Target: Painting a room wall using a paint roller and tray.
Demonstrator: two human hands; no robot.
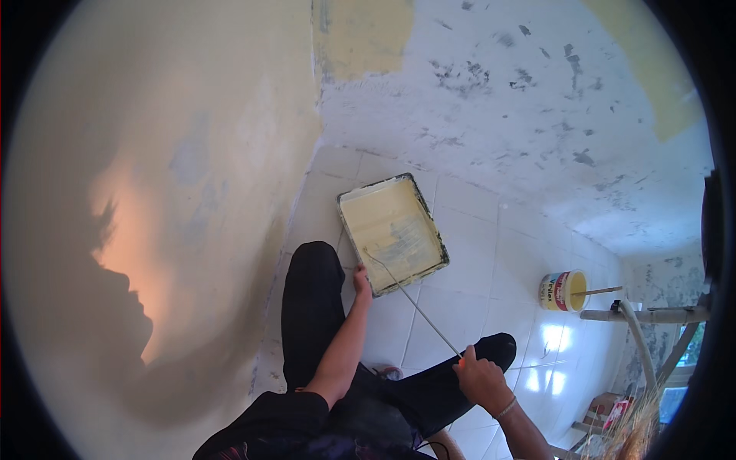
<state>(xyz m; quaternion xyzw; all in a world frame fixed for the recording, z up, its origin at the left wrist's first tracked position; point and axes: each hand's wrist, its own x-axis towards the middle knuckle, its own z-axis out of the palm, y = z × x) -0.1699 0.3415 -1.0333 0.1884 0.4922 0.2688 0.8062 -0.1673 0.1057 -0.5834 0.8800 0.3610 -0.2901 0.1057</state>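
Observation:
Pale yellow paint coats a dark-rimmed paint tray [428, 201] on the tiled floor, in front of my knees. My left hand [361, 282] grips the tray's near left edge. In my right hand [480, 376], over my right knee, is the handle of a paint roller [422, 313]. Its long thin metal rod reaches up and left into the tray. The roller head cannot be made out against the paint. Bluish-grey streaks show through the paint in the tray's middle.
A partly yellow wall [230, 144] rises close on the left; a patchy white wall [517, 115] stands ahead. At right are a paint bucket [558, 291] with a stick, a wooden frame [650, 315], a cardboard box [601, 408] and dry bristly stalks [629, 428].

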